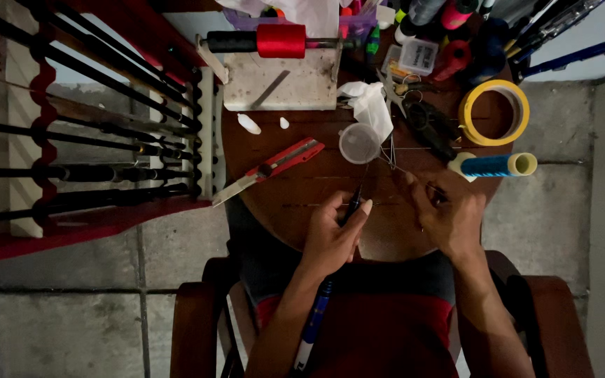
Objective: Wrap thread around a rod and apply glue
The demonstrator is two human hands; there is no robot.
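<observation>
My left hand (334, 234) grips a thin dark rod (352, 205) whose blue-and-white lower part (313, 329) runs down past my wrist. My right hand (446, 217) pinches a small wire guide (434, 190) at the rod's thin tip section, over a round wooden table (295, 203). A red-handled utility knife (271, 168) with its blade out lies left of my hands. A small clear cup (359, 143) stands just beyond them.
A rack of dark fishing rods (106, 140) fills the left. At the table's back are a red thread spool (281, 40) on a white stand, a yellow tape roll (493, 112), a blue thread spool (495, 165), scissors (425, 119) and crumpled tissue (370, 105). Chair arms flank my lap.
</observation>
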